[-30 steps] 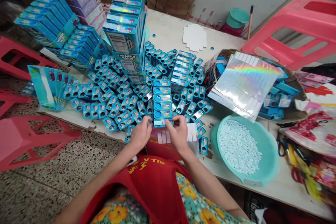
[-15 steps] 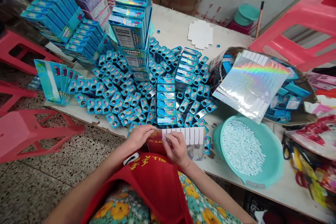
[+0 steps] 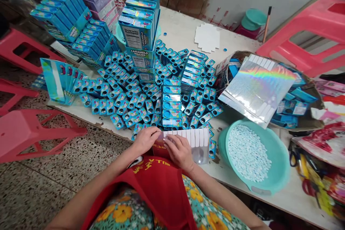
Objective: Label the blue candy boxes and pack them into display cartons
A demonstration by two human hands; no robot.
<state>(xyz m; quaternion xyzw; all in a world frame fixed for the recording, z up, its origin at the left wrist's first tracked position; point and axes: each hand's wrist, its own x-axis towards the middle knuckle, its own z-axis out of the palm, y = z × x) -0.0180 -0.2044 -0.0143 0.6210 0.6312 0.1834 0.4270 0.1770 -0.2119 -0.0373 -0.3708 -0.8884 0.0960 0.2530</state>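
A shiny sheet of white label stickers (image 3: 201, 147) lies at the table's front edge, close to the red apron. My left hand (image 3: 146, 140) pinches the sheet's left end between thumb and fingers. Bent over the sheet's left part, my right hand (image 3: 180, 151) has its fingertips close to my left thumb; a small pale piece shows there, partly hidden. Just beyond the hands stands a row of blue candy tins (image 3: 171, 105) with oval recesses on their tops. Many small blue tins with round dark openings (image 3: 132, 116) spread around it.
To the right are a turquoise basin (image 3: 281, 161) of small pale candies and a carton (image 3: 314, 115) of blue packs under silvery sticker sheets (image 3: 258, 86). Tall stacked display boxes (image 3: 138, 36) rise behind. Scissors (image 3: 308, 187) lie far right; pink stools (image 3: 29, 133) stand left.
My right hand has moved left and lowered its fingertips to the sheet's left end, beside my left thumb. The left hand keeps its hold. The view has shifted slightly.
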